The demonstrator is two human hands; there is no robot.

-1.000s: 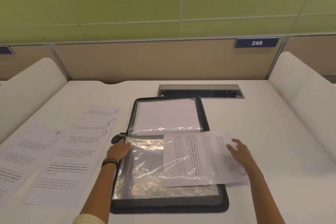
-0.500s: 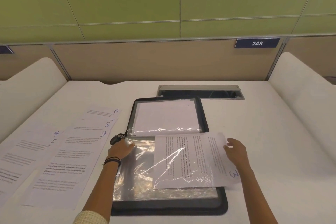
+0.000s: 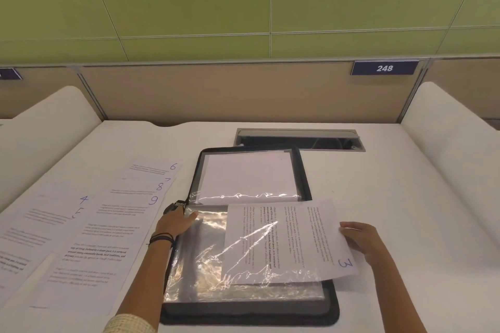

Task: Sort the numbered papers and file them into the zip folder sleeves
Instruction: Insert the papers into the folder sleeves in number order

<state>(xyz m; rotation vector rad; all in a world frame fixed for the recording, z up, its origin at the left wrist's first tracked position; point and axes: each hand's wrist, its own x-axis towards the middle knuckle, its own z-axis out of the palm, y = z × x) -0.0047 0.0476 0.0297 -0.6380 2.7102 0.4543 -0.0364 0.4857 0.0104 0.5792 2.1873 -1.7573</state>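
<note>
A black zip folder (image 3: 331, 305) lies open in front of me, with a clear plastic sleeve (image 3: 205, 259) on its near half and a filed white sheet (image 3: 246, 173) on the far half. My left hand (image 3: 176, 223) presses flat on the sleeve's left edge. My right hand (image 3: 361, 239) holds the right edge of the paper numbered 3 (image 3: 295, 240), which lies sideways, its left part under the sleeve's plastic and its right part sticking out past the folder.
Papers numbered 6, 7, 8 and 9 (image 3: 127, 213) overlap on the white desk left of the folder, with papers 4 and 5 (image 3: 48, 213) further left. A cable slot (image 3: 300, 139) lies behind the folder. White side panels and a partition enclose the desk.
My right hand has pushed paper 3 leftward, deeper into the sleeve. My left hand has stayed on the sleeve's left edge.
</note>
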